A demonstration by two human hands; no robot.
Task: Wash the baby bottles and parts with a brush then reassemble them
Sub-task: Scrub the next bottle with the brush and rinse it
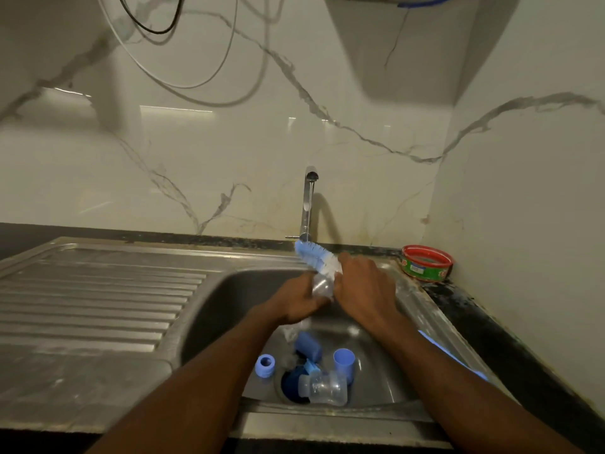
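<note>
- Head view: the steel sink (229,290) is the landmark; both hands meet over its basin, just in front of the tap (307,204)
- The left hand (296,301) is curled round a clear bottle (322,286), holding it above the basin
- The right hand (363,290) is closed on the bottle brush (316,255); its blue and white bristle head sticks out past the fingers toward the tap, touching the top of the clear bottle, though motion blur hides how far it enters
- On the sink floor, below the hands, lie loose parts: a blue ring collar (265,365) to the left of the drain, a blue cap (309,345) behind the drain, a light blue cup-shaped cover (343,363) to its right
- A second clear bottle (324,388) lies on its side across the drain, at the near edge of the basin
- The ribbed drainboard (98,290) forms the sink's left side
- A round red and green tub (427,263) stands on the counter at the sink's far right corner, against the marble wall
</note>
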